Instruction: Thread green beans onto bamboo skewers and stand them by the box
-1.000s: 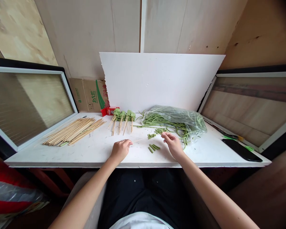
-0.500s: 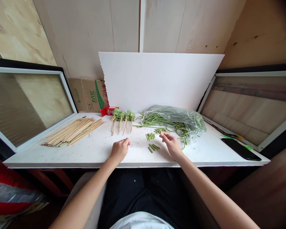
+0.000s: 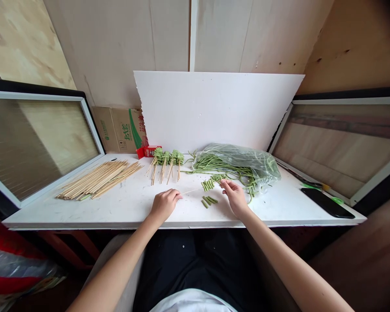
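My left hand [image 3: 164, 204] is closed on the blunt end of a thin bamboo skewer [image 3: 191, 191], which points right over the white table. Several short green bean pieces [image 3: 207, 186] sit side by side on the skewer's far part. My right hand [image 3: 235, 197] is pinched just right of these pieces, near the skewer's tip; what lies between its fingertips is too small to make out. Below the skewer, a few loose cut bean pieces [image 3: 209, 201] lie on the table. More cut bean pieces [image 3: 217, 178] are heaped behind the skewered ones.
Bare skewers [image 3: 99, 178] lie in a pile at left. Filled bean skewers [image 3: 168, 158] are stacked at the back by a red box [image 3: 145, 151]. Long beans [image 3: 211, 164] spill from a plastic bag [image 3: 243, 155]. A black phone [image 3: 326, 203] lies at right on the table [image 3: 117, 212].
The skewer between my hands now shows more clearly, and the bean pieces on it have shifted slightly right. My left hand has moved a little to the right; my right hand has barely moved.
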Demonstrator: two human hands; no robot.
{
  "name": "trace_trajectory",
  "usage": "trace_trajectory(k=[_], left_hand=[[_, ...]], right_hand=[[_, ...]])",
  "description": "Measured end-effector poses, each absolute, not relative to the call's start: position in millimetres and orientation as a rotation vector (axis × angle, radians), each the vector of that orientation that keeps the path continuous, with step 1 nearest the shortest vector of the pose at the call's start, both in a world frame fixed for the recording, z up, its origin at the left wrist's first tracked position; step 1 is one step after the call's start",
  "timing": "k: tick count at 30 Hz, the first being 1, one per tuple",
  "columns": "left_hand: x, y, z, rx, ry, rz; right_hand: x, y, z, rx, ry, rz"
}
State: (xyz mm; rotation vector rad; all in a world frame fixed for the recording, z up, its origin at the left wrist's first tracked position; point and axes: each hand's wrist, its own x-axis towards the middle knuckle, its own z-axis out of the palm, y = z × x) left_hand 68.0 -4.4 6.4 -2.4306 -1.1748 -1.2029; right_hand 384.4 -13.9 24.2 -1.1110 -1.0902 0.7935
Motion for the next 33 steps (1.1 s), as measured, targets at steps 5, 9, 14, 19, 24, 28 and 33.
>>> trace_trajectory(k=[5, 9, 14, 19, 24, 28, 33], left_hand=[[66, -1, 3, -2.434, -1.156, -1.194], [64, -1, 3, -2.479, -1.174, -1.178], [63, -1, 4, -2.487, -1.250, -1.137], [63, -3, 6, -2.491, -1.325, -1.056], [63, -3, 8, -2.486, -1.385, -0.996], [62, -3, 7, -2.480, -1.403, -0.981], [61, -2, 4, -2.463, -1.361, -1.005]], right_hand=[[385, -16, 28, -1.095, -1.150, 0.780], [382, -21, 37, -1.074, -1.261, 0.733], [378, -27, 44, -1.080, -1.327, 0.699], [375, -31, 45, -1.073, -1.340, 0.709], [373, -31, 41, -1.033, -1.336, 0.754], [371, -31, 42, -1.018, -1.317, 0.770], [369, -35, 46, -1.018, -1.282, 0.807]])
